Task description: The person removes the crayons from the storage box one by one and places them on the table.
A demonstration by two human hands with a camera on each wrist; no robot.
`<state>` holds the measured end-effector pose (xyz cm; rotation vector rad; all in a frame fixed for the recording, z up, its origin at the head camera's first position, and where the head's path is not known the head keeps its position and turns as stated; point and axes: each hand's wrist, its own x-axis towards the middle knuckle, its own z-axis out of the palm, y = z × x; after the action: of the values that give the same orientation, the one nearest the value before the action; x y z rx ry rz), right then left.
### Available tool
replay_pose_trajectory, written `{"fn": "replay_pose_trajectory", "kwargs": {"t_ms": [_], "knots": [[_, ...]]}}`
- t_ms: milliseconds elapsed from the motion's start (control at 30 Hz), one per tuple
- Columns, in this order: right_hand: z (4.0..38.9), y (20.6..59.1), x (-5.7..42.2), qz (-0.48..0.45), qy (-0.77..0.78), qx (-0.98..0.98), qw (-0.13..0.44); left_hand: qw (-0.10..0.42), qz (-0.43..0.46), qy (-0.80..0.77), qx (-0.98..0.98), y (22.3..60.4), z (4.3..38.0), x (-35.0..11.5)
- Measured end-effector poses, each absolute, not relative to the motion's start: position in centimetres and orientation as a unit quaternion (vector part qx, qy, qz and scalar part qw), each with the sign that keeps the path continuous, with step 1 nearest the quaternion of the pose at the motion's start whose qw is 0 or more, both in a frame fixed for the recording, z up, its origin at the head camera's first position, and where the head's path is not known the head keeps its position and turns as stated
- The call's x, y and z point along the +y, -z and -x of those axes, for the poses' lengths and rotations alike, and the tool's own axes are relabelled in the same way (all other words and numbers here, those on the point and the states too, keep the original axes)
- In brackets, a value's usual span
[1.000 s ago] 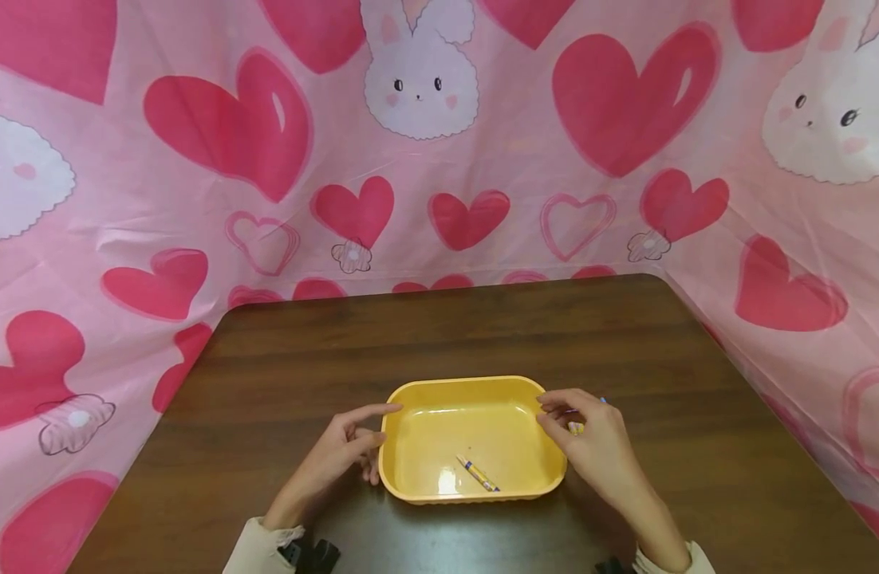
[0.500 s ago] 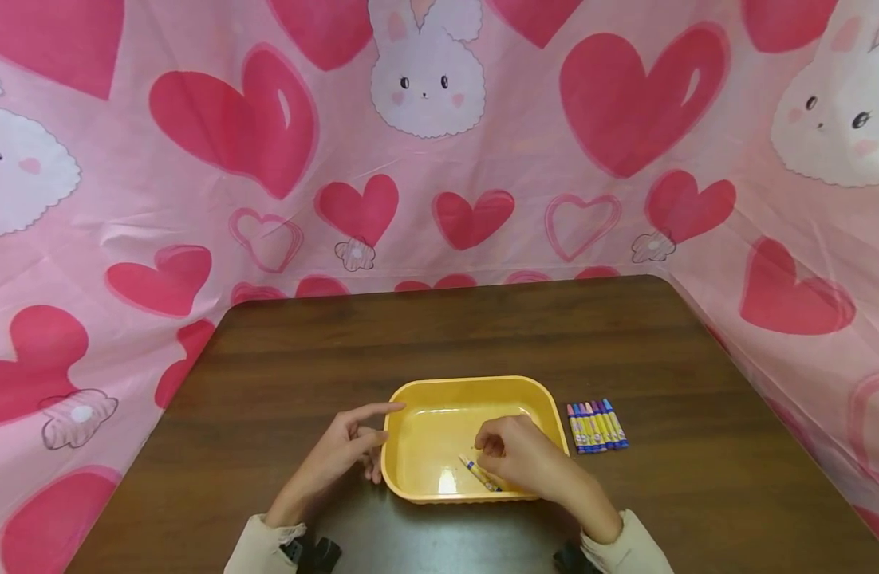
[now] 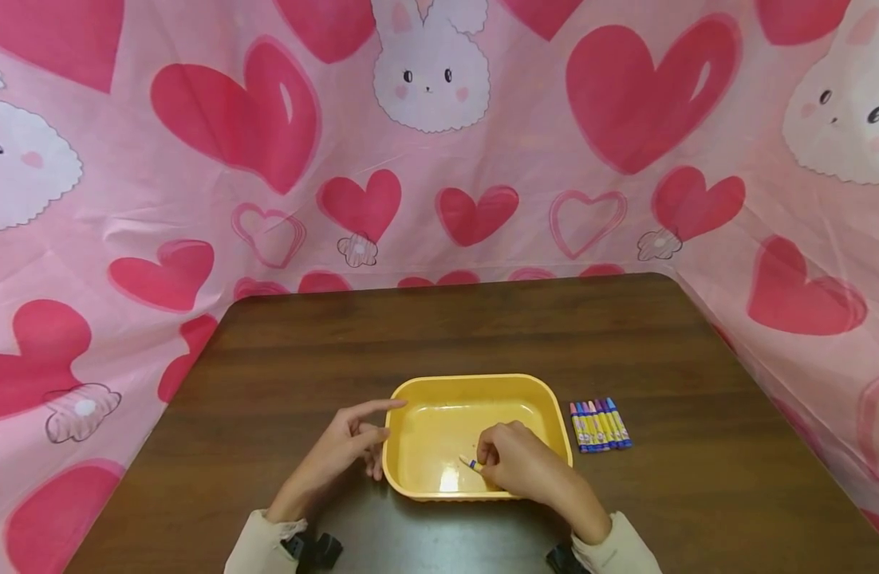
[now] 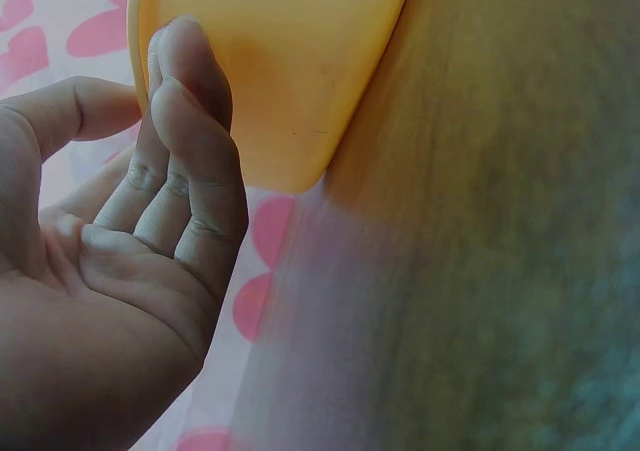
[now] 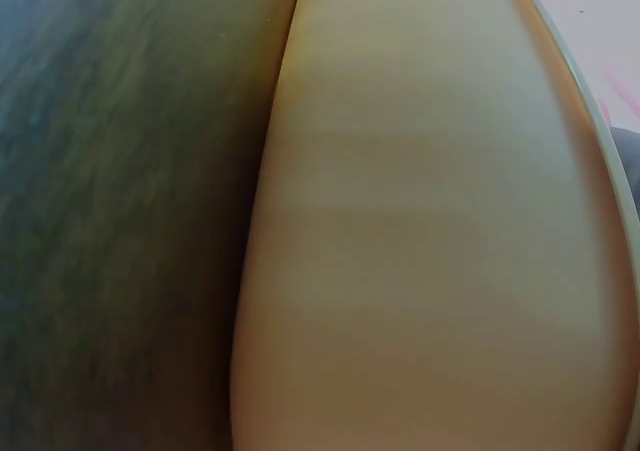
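Observation:
A crayon point(image 3: 473, 463) with a yellow and blue wrapper lies inside the yellow tray point(image 3: 454, 381). My right hand point(image 3: 526, 464) is over the tray's right half and pinches the crayon near its lower end; its tip pokes out to the left. At the tray's left end, my left hand point(image 3: 346, 444) rests loosely, index finger across the rim and thumb touching it. From below, the left wrist view shows this hand's point(image 4: 140, 201) other fingers bent beside the outer wall. Only the tray's blurred side point(image 5: 430, 221) fills the right wrist view; the right hand is hidden there.
A row of several crayons point(image 3: 601, 426), side by side with tips pointing away, lies on the dark wooden table point(image 3: 325, 343) just right of the tray. A pink cloth point(image 3: 533, 143) with hearts and rabbits hangs around the table's back and sides.
My right hand has left the crayon row, moved left into the tray and taken hold of the crayon there. The left hand has stayed at the rim.

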<state>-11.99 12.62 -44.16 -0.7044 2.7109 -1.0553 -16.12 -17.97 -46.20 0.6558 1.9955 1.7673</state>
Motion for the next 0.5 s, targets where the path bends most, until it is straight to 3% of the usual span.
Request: {"fn": "replay_pose_trajectory", "kwargs": {"t_ms": [500], "knots": [[12.07, 44.30, 12.74, 0.249, 0.361, 0.899, 0.014, 0.192, -0.242, -0.624, 0.718, 46.25, 16.21, -17.97]]}}
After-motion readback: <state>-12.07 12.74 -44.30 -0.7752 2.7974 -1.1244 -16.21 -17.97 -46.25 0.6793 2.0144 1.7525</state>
